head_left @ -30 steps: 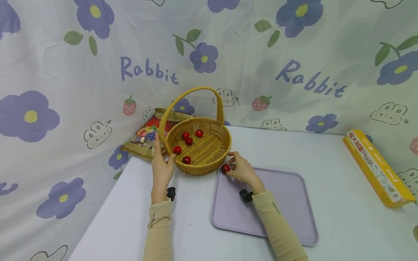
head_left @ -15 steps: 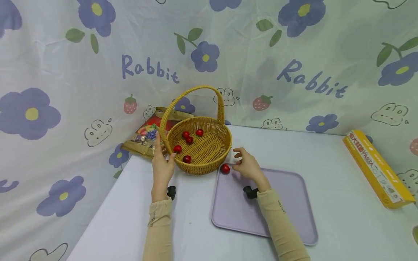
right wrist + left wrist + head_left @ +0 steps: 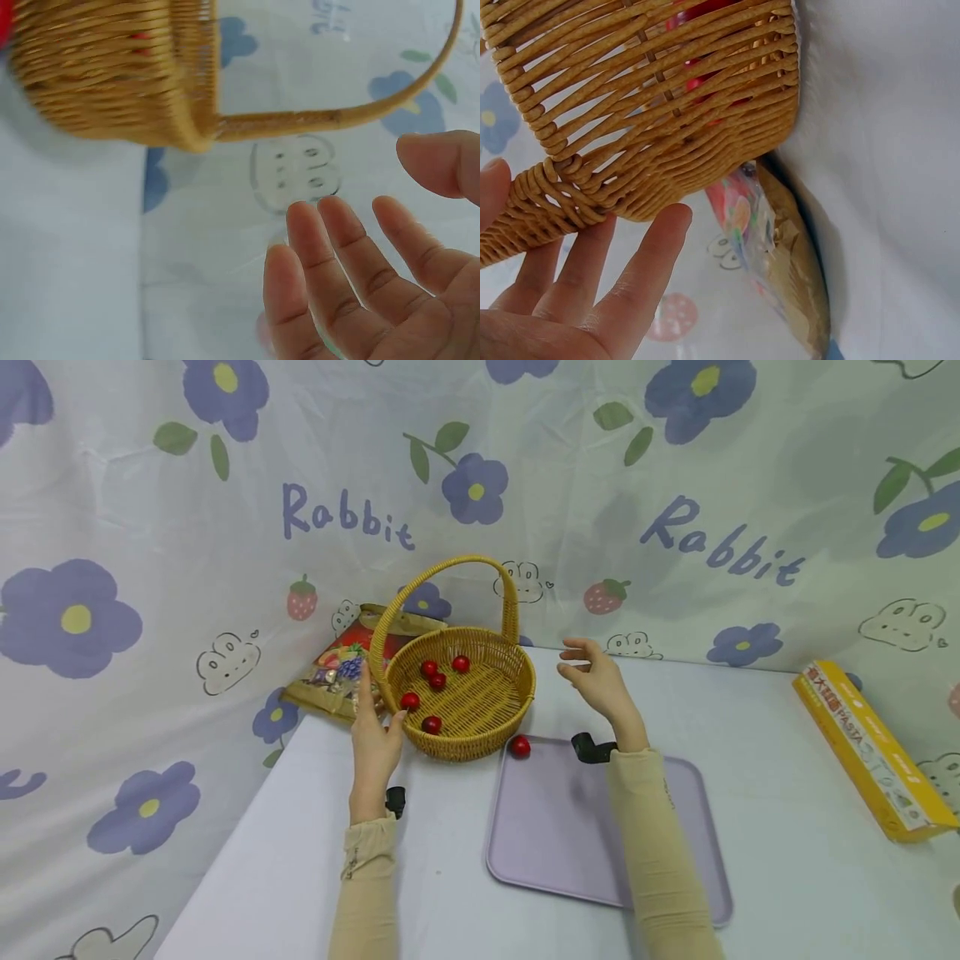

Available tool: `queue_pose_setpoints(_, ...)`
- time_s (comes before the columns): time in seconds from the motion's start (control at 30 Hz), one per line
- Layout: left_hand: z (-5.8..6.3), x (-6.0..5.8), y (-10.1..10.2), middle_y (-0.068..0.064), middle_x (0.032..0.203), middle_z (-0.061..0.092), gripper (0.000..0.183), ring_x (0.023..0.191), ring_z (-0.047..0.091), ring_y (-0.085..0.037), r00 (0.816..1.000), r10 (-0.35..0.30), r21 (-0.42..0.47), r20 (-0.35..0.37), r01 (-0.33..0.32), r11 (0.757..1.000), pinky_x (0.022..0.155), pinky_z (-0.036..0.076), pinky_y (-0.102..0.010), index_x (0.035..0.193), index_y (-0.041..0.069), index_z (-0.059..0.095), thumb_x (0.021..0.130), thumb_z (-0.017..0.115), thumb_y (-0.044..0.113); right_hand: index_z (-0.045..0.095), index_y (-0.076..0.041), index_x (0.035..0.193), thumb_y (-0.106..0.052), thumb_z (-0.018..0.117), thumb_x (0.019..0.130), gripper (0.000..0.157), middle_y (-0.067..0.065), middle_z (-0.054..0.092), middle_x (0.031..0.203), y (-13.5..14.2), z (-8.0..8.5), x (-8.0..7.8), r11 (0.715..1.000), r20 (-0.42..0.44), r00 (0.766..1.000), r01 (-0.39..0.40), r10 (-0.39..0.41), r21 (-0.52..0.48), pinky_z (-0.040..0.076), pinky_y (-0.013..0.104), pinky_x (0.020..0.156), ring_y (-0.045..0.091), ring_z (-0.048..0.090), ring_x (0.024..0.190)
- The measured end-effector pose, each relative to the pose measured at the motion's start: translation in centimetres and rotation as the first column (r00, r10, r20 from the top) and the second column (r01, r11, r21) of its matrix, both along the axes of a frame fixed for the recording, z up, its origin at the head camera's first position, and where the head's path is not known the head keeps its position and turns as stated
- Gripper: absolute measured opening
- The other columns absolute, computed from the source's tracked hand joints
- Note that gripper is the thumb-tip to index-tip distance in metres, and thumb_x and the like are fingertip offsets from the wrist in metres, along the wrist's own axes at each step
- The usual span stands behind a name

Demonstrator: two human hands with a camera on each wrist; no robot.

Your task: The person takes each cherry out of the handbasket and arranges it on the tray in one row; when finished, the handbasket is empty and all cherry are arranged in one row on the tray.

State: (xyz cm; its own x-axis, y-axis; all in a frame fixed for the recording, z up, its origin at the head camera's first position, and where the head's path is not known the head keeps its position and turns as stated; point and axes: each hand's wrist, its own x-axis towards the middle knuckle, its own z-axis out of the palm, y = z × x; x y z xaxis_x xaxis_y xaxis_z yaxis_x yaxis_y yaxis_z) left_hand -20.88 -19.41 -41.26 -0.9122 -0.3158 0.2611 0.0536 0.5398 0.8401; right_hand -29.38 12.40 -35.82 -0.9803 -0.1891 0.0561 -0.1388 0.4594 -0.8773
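Note:
A round wicker basket [image 3: 480,747] with a tall arched handle stands at the back middle, holding several red cherries [image 3: 461,664]. My left hand [image 3: 375,747] is at its left side, fingers extended and thumb apart; in the left wrist view its fingertips [image 3: 676,216] lie right at the weave near the handle's base. One more cherry [image 3: 520,746] lies at the far left corner of a lilac tray [image 3: 555,835], close to the basket. My right hand [image 3: 600,681] is raised beyond the tray, right of the basket, fingers loosely bent, with nothing in it.
A brown and red printed bag [image 3: 330,681] lies behind the basket on the left. A yellow pasta box [image 3: 873,747] sits at the right of the white table. A patterned curtain [image 3: 525,485] hangs along the back and left.
My right hand has let go of the cherry at the tray's corner and has moved up and to the right, away from it. The left hand stays beside the basket.

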Motion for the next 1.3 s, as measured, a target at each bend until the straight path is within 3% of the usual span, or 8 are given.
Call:
queue_pose_setpoints(0.27, 0.2, 0.1, -0.3, -0.024, 0.135, 0.047, 0.094, 0.123, 0.053, -0.044, 1.000, 0.002, 0.008, -0.009, -0.002, 1.000, 0.091, 0.052, -0.056, 0.155, 0.039, -0.002, 0.094, 0.059, 0.001, 0.049, -0.009, 0.139, -0.017, 0.057, 0.097, 0.044, 0.017, 0.057, 0.132, -3.9, 2.7, -2.6, 0.997, -0.022, 0.998, -0.065, 0.064, -0.036, 0.053, 0.046, 0.093, 0.035, 0.059, 0.116)
queue_pose_setpoints(0.53, 0.0, 0.2, -0.1, -0.024, 0.134, 0.047, 0.095, 0.123, 0.054, -0.043, 1.000, -0.001, 0.006, -0.006, 0.001, 1.000, 0.091, 0.053, -0.055, 0.155, 0.041, -0.002, 0.094, 0.060, 0.002, 0.053, -0.007, 0.134, -0.017, 0.056, 0.097, 0.039, 0.018, 0.058, 0.131, -7.9, 2.5, -3.8, 0.990, 0.004, 0.991, -0.137, 0.137, 0.038, 0.049, 0.047, 0.098, 0.034, 0.054, 0.123)
queue_pose_setpoints(0.7, 0.1, 0.2, -0.1, -0.023, 0.132, 0.048, 0.095, 0.123, 0.055, -0.042, 1.000, 0.004, 0.006, -0.015, -0.004, 1.000, 0.091, 0.053, -0.054, 0.155, 0.040, -0.001, 0.093, 0.061, 0.003, 0.054, -0.008, 0.133, -0.017, 0.058, 0.096, 0.038, 0.016, 0.060, 0.129, -10.8, 2.3, -4.1, 0.967, 0.059, 0.970, -0.239, 0.235, 0.090, 0.048, 0.045, 0.100, 0.031, 0.054, 0.122)
queue_pose_setpoints(0.8, 0.4, 0.2, -0.1, -0.022, 0.132, 0.049, 0.096, 0.123, 0.054, -0.042, 1.000, 0.001, 0.009, -0.014, -0.001, 1.000, 0.090, 0.054, -0.054, 0.154, 0.042, -0.001, 0.093, 0.061, 0.003, 0.055, -0.006, 0.133, -0.014, 0.058, 0.096, 0.038, 0.017, 0.059, 0.129, -12.7, 2.3, -4.3, 0.934, 0.108, 0.939, -0.338, 0.326, 0.120, 0.050, 0.043, 0.096, 0.031, 0.055, 0.118)
queue_pose_setpoints(0.93, 0.5, 0.3, -0.2, -0.022, 0.132, 0.049, 0.099, 0.124, 0.055, -0.041, 1.000, -0.008, 0.016, -0.011, 0.008, 1.000, 0.090, 0.054, -0.053, 0.153, 0.047, -0.003, 0.093, 0.061, 0.002, 0.058, -0.006, 0.130, -0.011, 0.060, 0.093, 0.037, 0.015, 0.061, 0.127, -14.9, 2.0, -4.2, 0.863, 0.209, 0.883, -0.460, 0.420, 0.210, 0.052, 0.039, 0.088, 0.027, 0.059, 0.108)
queue_pose_setpoints(1.03, 0.4, 0.2, -0.2, -0.022, 0.132, 0.049, 0.099, 0.124, 0.055, -0.041, 1.000, -0.005, 0.018, -0.014, 0.005, 1.000, 0.091, 0.054, -0.053, 0.152, 0.048, -0.002, 0.093, 0.061, 0.002, 0.059, -0.006, 0.130, -0.013, 0.061, 0.093, 0.038, 0.013, 0.061, 0.128, -16.4, 1.5, -4.0, 0.808, 0.316, 0.837, -0.529, 0.447, 0.259, 0.053, 0.042, 0.091, 0.029, 0.061, 0.109)
queue_pose_setpoints(1.17, 0.2, 0.2, -0.2, -0.022, 0.131, 0.050, 0.097, 0.123, 0.056, -0.040, 1.000, 0.003, 0.011, -0.021, -0.002, 1.000, 0.090, 0.054, -0.053, 0.153, 0.046, 0.000, 0.093, 0.062, 0.003, 0.058, -0.007, 0.132, -0.014, 0.062, 0.093, 0.040, 0.010, 0.061, 0.127, -18.2, 0.4, -3.6, 0.771, 0.423, 0.796, -0.570, 0.434, 0.282, 0.055, 0.043, 0.090, 0.029, 0.063, 0.109)
queue_pose_setpoints(1.3, 0.2, 0.1, -0.2, -0.022, 0.131, 0.051, 0.096, 0.122, 0.056, -0.041, 1.000, 0.008, 0.001, -0.021, -0.008, 1.000, 0.090, 0.054, -0.053, 0.154, 0.045, 0.000, 0.092, 0.063, 0.004, 0.068, -0.003, 0.113, -0.014, 0.065, 0.091, 0.025, 0.003, 0.061, 0.090, -19.8, -0.8, -3.5, 0.702, 0.466, 0.779, -0.603, 0.419, 0.378, 0.048, 0.026, 0.064, 0.015, 0.055, 0.074)
